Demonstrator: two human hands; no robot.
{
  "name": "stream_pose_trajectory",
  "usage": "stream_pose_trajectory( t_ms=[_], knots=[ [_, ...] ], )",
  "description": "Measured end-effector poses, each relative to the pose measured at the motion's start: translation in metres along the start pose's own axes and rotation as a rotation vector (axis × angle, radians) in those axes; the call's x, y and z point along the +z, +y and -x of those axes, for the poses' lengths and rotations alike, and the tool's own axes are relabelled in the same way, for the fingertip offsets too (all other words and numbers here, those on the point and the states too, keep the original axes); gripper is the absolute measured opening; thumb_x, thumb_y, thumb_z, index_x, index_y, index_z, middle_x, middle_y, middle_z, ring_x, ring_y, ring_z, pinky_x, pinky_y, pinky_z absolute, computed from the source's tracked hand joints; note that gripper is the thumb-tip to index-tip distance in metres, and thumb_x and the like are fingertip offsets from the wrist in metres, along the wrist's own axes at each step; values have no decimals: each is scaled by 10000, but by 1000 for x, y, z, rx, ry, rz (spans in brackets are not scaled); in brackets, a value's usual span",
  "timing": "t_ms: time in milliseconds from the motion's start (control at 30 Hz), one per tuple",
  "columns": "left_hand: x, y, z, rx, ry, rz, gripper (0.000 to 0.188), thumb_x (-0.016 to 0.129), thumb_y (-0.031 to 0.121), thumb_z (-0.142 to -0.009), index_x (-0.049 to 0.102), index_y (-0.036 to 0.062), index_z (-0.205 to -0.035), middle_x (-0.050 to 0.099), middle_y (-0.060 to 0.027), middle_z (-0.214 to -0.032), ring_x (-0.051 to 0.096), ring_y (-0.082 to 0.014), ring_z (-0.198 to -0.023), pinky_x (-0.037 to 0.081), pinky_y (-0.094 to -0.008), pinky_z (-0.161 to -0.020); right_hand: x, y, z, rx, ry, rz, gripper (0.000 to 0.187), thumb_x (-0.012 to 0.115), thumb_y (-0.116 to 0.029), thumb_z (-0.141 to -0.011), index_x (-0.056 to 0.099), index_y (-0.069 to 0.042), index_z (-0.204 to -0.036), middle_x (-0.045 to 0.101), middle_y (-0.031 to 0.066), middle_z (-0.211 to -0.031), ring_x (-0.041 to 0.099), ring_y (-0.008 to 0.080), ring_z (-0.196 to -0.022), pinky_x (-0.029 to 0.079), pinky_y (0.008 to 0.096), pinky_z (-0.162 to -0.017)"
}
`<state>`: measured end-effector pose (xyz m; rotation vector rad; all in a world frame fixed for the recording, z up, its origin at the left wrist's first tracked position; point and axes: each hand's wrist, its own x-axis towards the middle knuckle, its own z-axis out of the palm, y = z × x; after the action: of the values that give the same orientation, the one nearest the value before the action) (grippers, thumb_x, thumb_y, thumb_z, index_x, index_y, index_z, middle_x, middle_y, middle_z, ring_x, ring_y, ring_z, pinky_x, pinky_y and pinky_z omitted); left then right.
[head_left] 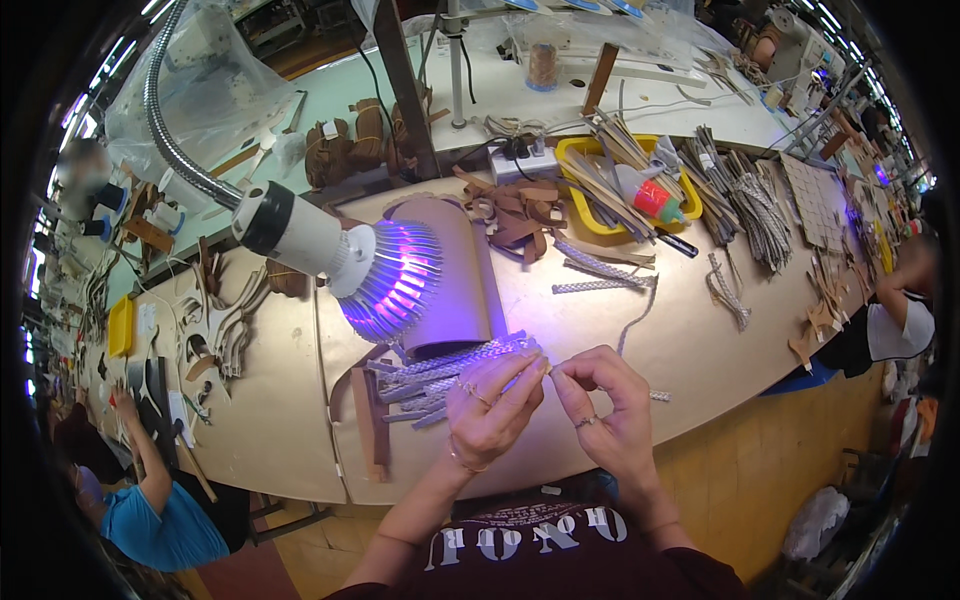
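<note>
Above the table edge nearest me, my left hand [490,402] and my right hand [612,405] come together, almost fingertip to fingertip. Both are closed in a pinch at a small pale piece between them, too small to name. Just beyond and beside my left hand lies a bundle of grey braided straps [408,388], partly covered by that hand. A lamp [395,283] with a finned head throws violet light over the bundle. Behind the straps stands a brown curved, tube-like form [450,270]. A brown strip-shaped block [370,425] lies left of the bundle.
Loose braided straps [605,283] and a heap of brown leather strips [515,215] lie farther back. A yellow tray [590,222] holds strips and a red-and-green bottle [655,200]. More strap bundles [760,215] lie right. Co-workers sit at left [165,520] and right [895,325].
</note>
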<state>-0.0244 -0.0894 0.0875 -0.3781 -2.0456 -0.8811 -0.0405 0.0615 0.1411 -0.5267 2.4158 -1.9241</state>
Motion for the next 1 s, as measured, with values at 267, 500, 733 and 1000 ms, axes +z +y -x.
stream_pose_trajectory(
  t_ms=[267, 500, 733, 1000],
  knots=[
    [0, 0, 0, 46, -57, -63, 366, 772, -40, -679, 726, 5, -1039, 688, -99, -1046, 686, -230, -847, 551, -329, -713, 2, 3, 0, 28, 34, 16, 52, 654, -23, -894, 668, 22, -917, 623, 74, -842, 560, 132, -727, 457, 260, -678],
    [1, 0, 2, 37, -83, -89, 361, 766, -30, -690, 726, 8, -1046, 691, -95, -1051, 688, -222, -863, 551, -324, -721, 2, 9, -2, 1, 30, 42, 65, 660, -27, -889, 644, 35, -901, 607, 92, -823, 558, 155, -699, 456, 272, -651],
    [6, 8, 0, -165, -107, 113, 272, 744, -23, -744, 729, 11, -1013, 707, -120, -996, 695, -242, -821, 557, -324, -720, 1, 18, -4, -93, 28, 166, 75, 645, -43, -891, 615, 16, -927, 596, 102, -845, 579, 200, -732, 469, 320, -687],
    [-3, 4, 7, -792, -122, 724, 77, 645, -15, -890, 704, -22, -940, 701, -77, -883, 657, -120, -801, 524, -260, -753, -13, 25, 0, 7, -167, -100, 69, 610, -63, -891, 596, 3, -887, 579, 83, -917, 557, 174, -820, 448, 286, -740]
  ],
)
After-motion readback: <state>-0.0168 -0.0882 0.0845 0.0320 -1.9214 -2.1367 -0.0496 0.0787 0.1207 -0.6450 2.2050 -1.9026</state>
